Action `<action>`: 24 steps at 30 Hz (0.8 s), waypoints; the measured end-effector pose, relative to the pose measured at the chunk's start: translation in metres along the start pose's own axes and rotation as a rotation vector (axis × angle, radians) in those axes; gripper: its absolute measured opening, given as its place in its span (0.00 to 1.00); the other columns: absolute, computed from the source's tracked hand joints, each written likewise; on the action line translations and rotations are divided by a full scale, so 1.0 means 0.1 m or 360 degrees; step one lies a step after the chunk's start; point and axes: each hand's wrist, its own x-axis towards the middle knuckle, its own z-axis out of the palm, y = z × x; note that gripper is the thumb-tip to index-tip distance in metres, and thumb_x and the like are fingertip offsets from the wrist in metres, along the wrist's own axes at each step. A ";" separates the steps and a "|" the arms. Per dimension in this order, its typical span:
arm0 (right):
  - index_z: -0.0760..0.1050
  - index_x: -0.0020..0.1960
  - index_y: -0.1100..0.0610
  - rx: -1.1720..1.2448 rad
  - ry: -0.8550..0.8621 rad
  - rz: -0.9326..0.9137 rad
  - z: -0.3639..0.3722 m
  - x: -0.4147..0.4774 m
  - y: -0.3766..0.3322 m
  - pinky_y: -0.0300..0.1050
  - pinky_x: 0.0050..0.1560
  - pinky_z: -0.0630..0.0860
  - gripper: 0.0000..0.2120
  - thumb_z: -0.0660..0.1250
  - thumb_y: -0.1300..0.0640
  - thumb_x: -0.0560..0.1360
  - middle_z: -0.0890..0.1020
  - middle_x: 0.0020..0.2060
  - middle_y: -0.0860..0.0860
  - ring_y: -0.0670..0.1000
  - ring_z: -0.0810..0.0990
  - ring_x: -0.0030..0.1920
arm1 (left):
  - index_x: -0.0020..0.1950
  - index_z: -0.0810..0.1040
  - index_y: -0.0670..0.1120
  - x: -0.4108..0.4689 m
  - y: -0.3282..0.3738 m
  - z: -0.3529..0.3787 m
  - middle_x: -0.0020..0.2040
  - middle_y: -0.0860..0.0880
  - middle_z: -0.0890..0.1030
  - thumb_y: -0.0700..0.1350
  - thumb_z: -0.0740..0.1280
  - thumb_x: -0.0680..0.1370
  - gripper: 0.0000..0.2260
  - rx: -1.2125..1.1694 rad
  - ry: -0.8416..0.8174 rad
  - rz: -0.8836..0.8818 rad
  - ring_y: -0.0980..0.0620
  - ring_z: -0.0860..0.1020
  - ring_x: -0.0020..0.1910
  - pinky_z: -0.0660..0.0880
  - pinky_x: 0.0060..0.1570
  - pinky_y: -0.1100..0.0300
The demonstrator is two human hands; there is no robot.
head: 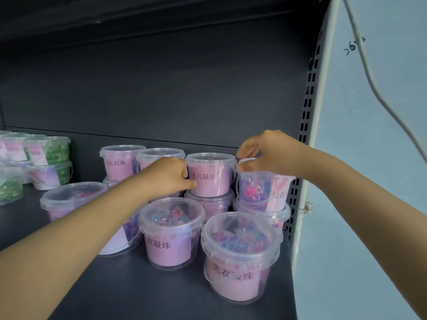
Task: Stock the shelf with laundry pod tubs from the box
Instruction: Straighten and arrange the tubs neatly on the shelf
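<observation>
Several clear laundry pod tubs with pink labels stand on a dark shelf (147, 289), some stacked two high. My left hand (168, 175) grips the side of an upper tub (212, 175) in the back row. My right hand (263, 153) holds the lid rim of the tilted top tub (263, 188) at the far right, which sits on another tub. Two single tubs stand in front: one in the middle (171, 232) and one at the right (238, 257). The box is not in view.
A group of tubs with green pods (55, 150) is stacked at the far left of the shelf. The shelf's perforated upright (307, 112) and a pale blue wall (369, 181) with a hanging cable close off the right side. Another shelf board hangs overhead.
</observation>
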 end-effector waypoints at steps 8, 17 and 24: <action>0.79 0.57 0.53 0.0386 0.0580 0.0401 0.32 -0.71 0.36 0.31 0.50 0.64 0.14 0.72 0.53 0.72 0.76 0.53 0.45 0.43 0.72 0.50 | 0.50 0.78 0.45 0.04 0.54 -0.21 0.43 0.52 0.78 0.51 0.67 0.76 0.11 -0.0244 0.0513 0.0292 0.51 0.78 0.48 0.71 0.50 0.60; 0.72 0.65 0.59 0.1100 0.0389 0.0818 0.92 -0.90 0.66 0.46 0.63 0.72 0.27 0.73 0.50 0.70 0.77 0.61 0.49 0.50 0.76 0.62 | 0.57 0.77 0.48 0.30 1.15 0.05 0.54 0.54 0.77 0.59 0.65 0.75 0.19 -0.0337 0.0218 0.0705 0.56 0.74 0.54 0.66 0.52 0.65; 0.77 0.56 0.57 0.1365 0.0304 0.0622 1.15 -0.81 0.74 0.44 0.52 0.80 0.25 0.78 0.48 0.64 0.84 0.50 0.52 0.49 0.83 0.49 | 0.65 0.74 0.51 0.35 1.27 0.29 0.61 0.51 0.76 0.61 0.65 0.73 0.23 -0.0057 0.0100 0.0894 0.51 0.74 0.58 0.71 0.59 0.55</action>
